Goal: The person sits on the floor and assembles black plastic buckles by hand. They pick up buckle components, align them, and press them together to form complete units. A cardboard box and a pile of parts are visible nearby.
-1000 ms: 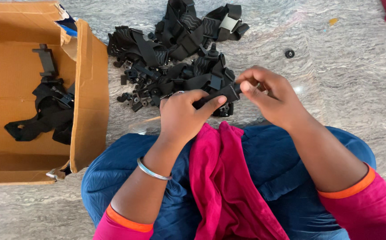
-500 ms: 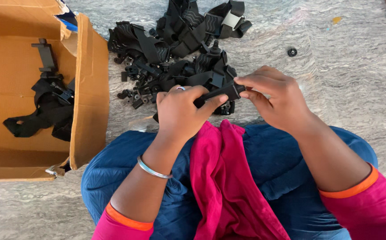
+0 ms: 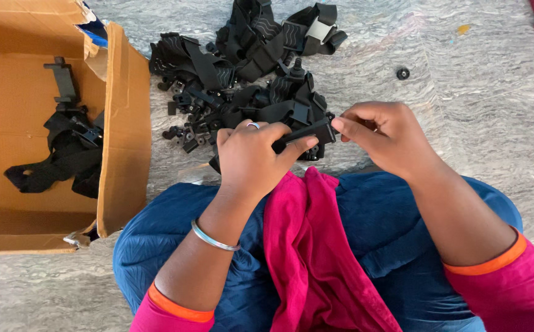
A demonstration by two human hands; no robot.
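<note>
While both pinch the black strap piece [image 3: 307,134], left hand [image 3: 251,157] and right hand [image 3: 384,138] hide its ends.

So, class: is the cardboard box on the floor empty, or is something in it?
Not empty. The open cardboard box holds a tangle of black straps and a black plastic piece on its bottom.

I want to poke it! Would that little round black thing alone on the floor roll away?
Probably, a bit. The round piece looks like a small knob lying flat on the floor, so a poke would likely slide it first. It seems light, being so small. Tipped on edge, its round shape might let it roll.
</note>
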